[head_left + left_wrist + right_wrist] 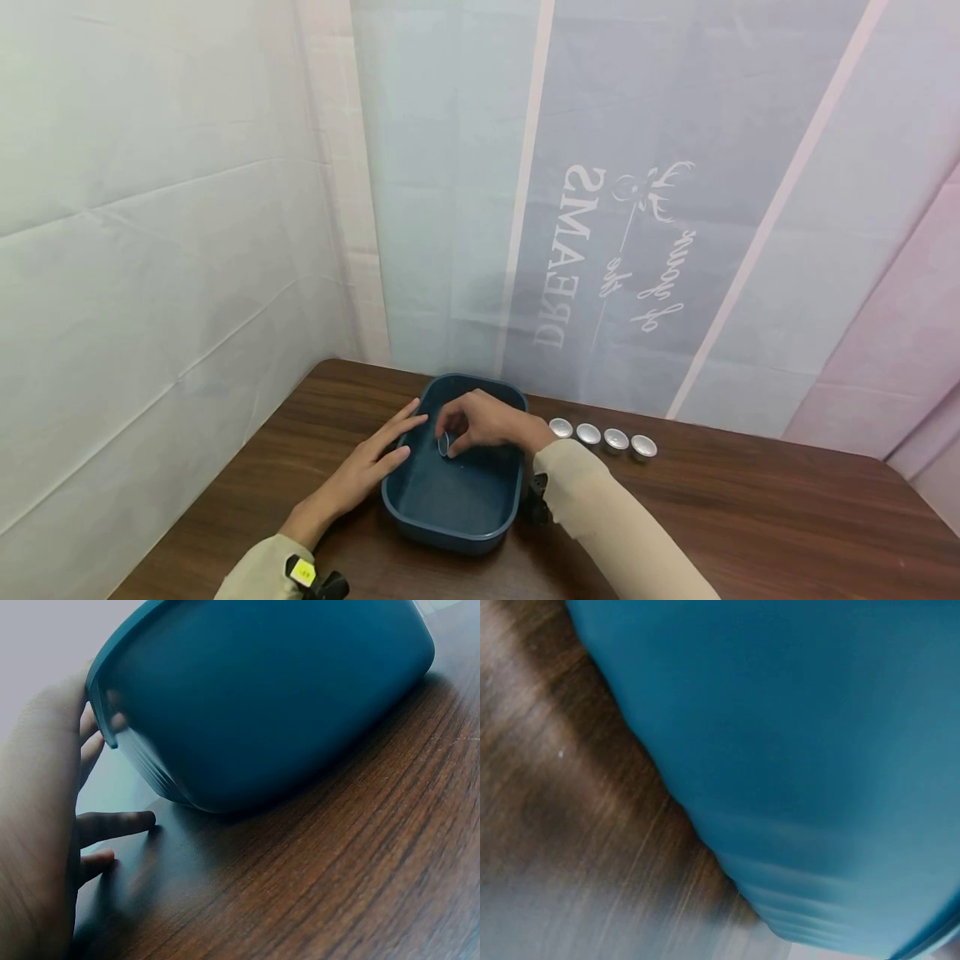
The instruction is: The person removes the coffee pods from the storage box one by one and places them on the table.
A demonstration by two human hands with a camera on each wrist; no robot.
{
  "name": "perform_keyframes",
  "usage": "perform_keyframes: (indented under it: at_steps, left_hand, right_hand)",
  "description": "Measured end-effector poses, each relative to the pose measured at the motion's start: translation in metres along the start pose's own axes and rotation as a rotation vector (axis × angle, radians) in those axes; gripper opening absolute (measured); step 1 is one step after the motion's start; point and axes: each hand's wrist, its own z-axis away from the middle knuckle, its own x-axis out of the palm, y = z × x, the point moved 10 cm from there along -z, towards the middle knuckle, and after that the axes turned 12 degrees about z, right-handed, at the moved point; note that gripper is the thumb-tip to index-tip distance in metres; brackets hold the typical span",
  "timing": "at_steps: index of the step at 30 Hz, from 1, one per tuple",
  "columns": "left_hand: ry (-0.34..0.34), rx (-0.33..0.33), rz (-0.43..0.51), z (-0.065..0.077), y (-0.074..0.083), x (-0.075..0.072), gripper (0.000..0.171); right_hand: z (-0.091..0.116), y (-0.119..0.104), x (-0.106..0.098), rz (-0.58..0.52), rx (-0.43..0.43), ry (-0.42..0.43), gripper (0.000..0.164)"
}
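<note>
Right hand (480, 419) has a silver cup (443, 444) pinched between thumb and fingers, tipped on edge inside the bin (450, 504); can't tell if it touches bottom. Left hand (367, 465) spread loosely at the bin's left rim, gripping nothing. Four more cups (616, 440) in a row on the counter (720, 508), right of bin. Step reads as placing or picking one cup, unclear which. Next probably needs: level and release, or lift clear.

head: high, facing forward-down, teal plastic bin (446, 540) lower centre | left wrist: low, close, bin upper frame | right wrist: closer, bin right | shared: bin, wooden table (750, 508)
</note>
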Motion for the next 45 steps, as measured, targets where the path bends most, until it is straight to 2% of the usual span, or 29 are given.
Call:
perform_keyframes:
  at_steps: [6,16,22,29,36,42,45]
  left_hand:
    - [0.001,0.013,-0.011,0.0,0.0,0.0,0.046]
    - [0.043,-0.012,-0.044,0.001,-0.034,0.001,0.048]
    - [0.055,-0.017,-0.04,0.002,-0.03,0.004,0.048]
    - [0.075,-0.015,-0.056,0.0,-0.025,0.01,0.048]
    - [0.098,-0.021,-0.056,0.002,-0.023,0.014,0.049]
    - [0.106,-0.042,-0.067,0.002,-0.024,0.019,0.049]
    - [0.085,-0.028,-0.068,-0.005,-0.031,0.01,0.049]
  right_hand:
    - [0.004,0.0,-0.011,-0.03,0.015,0.029,0.024]
    - [0.02,0.005,-0.033,-0.126,0.002,0.063,0.025]
    - [0.033,0.005,-0.051,-0.204,-0.037,0.131,0.026]
    - [0.058,0.012,-0.077,-0.295,-0.053,0.231,0.027]
    - [0.085,0.028,-0.088,-0.337,-0.028,0.29,0.026]
    - [0.109,0.031,-0.097,-0.391,-0.039,0.321,0.025]
    - [0.113,0.039,-0.098,-0.378,-0.007,0.361,0.025]
